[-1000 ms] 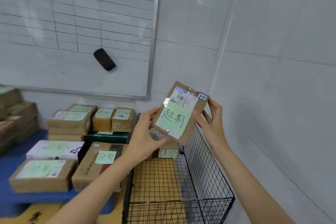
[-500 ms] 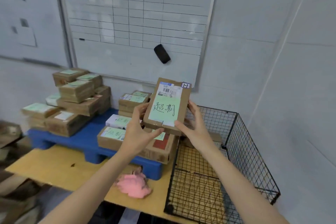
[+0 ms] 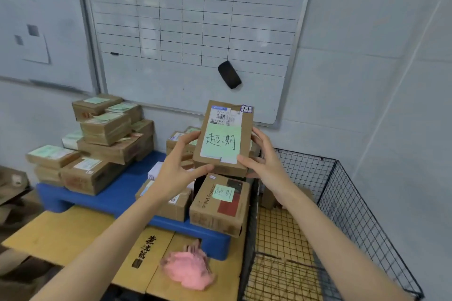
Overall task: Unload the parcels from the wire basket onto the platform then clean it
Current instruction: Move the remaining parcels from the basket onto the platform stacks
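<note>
I hold a flat brown parcel (image 3: 223,138) with a green note and a barcode label upright in front of me. My left hand (image 3: 179,168) grips its left edge and lower corner, and my right hand (image 3: 263,156) grips its right edge. It hangs above the parcels on the blue platform (image 3: 117,197), left of the black wire basket (image 3: 352,205). A small brown parcel (image 3: 267,199) shows inside the basket's far left corner, partly hidden by my right arm. A pink cloth (image 3: 189,270) lies on the yellow board in front of the platform.
Several stacked brown parcels (image 3: 107,144) fill the platform's left and back. A larger box with a green note (image 3: 220,205) stands at the platform's right end beside the basket. A whiteboard (image 3: 195,32) with a black eraser (image 3: 229,74) hangs on the wall behind. The yellow board (image 3: 63,234) lies under the platform.
Both hands have carried the parcel out of the basket and left, over the platform's right end. My view has turned left, bringing the platform, stacks and pink cloth into sight.
</note>
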{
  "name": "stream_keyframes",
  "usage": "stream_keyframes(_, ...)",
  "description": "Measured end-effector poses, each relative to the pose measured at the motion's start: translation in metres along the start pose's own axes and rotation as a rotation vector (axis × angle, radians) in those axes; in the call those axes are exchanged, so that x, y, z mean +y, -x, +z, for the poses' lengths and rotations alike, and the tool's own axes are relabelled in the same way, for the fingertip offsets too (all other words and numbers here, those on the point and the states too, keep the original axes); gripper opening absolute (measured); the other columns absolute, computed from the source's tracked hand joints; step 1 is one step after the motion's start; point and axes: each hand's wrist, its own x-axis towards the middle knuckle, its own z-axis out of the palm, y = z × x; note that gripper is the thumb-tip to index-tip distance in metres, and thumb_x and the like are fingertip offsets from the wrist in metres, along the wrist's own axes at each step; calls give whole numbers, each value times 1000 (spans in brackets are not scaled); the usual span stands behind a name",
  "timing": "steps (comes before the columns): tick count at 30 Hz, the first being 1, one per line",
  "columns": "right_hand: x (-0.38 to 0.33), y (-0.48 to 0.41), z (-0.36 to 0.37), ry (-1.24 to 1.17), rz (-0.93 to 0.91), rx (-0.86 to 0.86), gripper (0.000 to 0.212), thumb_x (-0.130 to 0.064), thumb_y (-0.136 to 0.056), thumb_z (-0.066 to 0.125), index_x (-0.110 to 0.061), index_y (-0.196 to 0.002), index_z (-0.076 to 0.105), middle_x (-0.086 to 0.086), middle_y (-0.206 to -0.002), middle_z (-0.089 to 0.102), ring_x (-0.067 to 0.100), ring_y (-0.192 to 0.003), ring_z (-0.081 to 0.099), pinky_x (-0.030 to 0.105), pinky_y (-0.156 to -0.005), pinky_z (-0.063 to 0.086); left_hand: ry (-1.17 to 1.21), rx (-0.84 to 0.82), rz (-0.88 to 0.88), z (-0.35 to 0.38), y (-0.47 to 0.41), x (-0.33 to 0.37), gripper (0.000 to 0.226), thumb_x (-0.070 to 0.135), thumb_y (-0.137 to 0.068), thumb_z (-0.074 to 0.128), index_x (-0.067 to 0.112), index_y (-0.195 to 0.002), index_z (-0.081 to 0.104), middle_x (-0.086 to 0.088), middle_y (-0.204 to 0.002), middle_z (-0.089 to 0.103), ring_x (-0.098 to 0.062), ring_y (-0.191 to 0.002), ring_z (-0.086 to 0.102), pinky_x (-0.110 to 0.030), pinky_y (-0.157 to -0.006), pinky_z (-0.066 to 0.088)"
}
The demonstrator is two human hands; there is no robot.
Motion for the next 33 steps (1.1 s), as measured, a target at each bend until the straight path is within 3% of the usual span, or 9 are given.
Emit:
stream_keyframes(3, 11, -22, 3, 49, 15, -21, 74, -31, -84, 76, -70, -130, 34, -29, -148, 35, 17, -140, 42, 55, -99, 51, 36, -75, -15, -10, -26, -23, 83, 50, -67, 80, 53, -137, 36, 31, -137, 46, -10, -125, 53, -36, -103, 47)
stream_keyframes(7, 23, -48, 11, 35, 71, -15, 73, -24, -87, 74, -72, -126, 35, -34, -139, 34, 19, -140, 42, 46, -86, 60, 94, -149, -22, -16, -57, -56, 77, 39, -73, 81, 51, -137, 38, 32, -138, 44, -14, -126, 53, -36, -99, 50)
stream_keyframes(13, 47, -80, 18, 106, 196, 19, 81, -41, -78, 78, -62, -139, 30, -27, -144, 35, 18, -126, 57, 56, -99, 50, 175, -236, -57, -18, -91, -98, 70, 32, -75, 77, 48, -134, 42, 37, -134, 45, 2, -121, 52, -18, -91, 48)
stream_keyframes(15, 56, -82, 20, 101, 235, 51, 81, -25, -87, 74, -50, -148, 26, -19, -149, 33, 13, -112, 65, 46, -92, 57, 196, -256, -71, -17, -98, -110, 68, 32, -74, 76, 48, -132, 43, 37, -132, 48, 6, -117, 53, -12, -87, 46)
stream_keyframes(18, 69, -80, 21, 157, 308, 74, 82, -20, -90, 71, -43, -152, 22, -13, -150, 32, 8, -106, 66, 28, -77, 59, 218, -293, -94, -9, -100, -132, 68, 35, -74, 77, 48, -132, 44, 29, -136, 49, -3, -122, 53, -24, -92, 47)
stream_keyframes(23, 82, -79, 16, 319, 372, 90, 70, -39, -92, 66, -41, -150, 28, -7, -158, 32, 11, -123, 55, 38, -104, 46, 208, -327, -151, 9, -87, -164, 67, 39, -74, 75, 50, -131, 44, 29, -137, 48, -1, -118, 53, -19, -86, 46)
stream_keyframes(27, 85, -80, 5, 518, 345, 142, 63, -39, -94, 63, -35, -149, 34, -12, -152, 39, 8, -131, 43, 36, -111, 36, 189, -381, -237, 27, -73, -196, 64, 41, -76, 77, 52, -130, 44, 35, -132, 48, 1, -117, 52, -30, -95, 48)
stream_keyframes(30, 91, -75, -1, 668, 301, 130, 62, -34, -95, 63, -27, -150, 36, -11, -150, 42, 4, -129, 41, 26, -105, 33, 141, -434, -264, 42, -66, -216, 63, 39, -79, 78, 51, -131, 44, 26, -138, 48, -3, -125, 47, -41, -102, 47)
stream_keyframes(33, 100, -74, -6, 791, 279, 119, 63, -32, -94, 64, -23, -150, 36, -7, -151, 44, 8, -136, 41, 33, -113, 35, 84, -448, -276, 54, -61, -226, 64, 32, -81, 79, 47, -132, 45, 17, -137, 49, -5, -126, 47, -42, -101, 48)
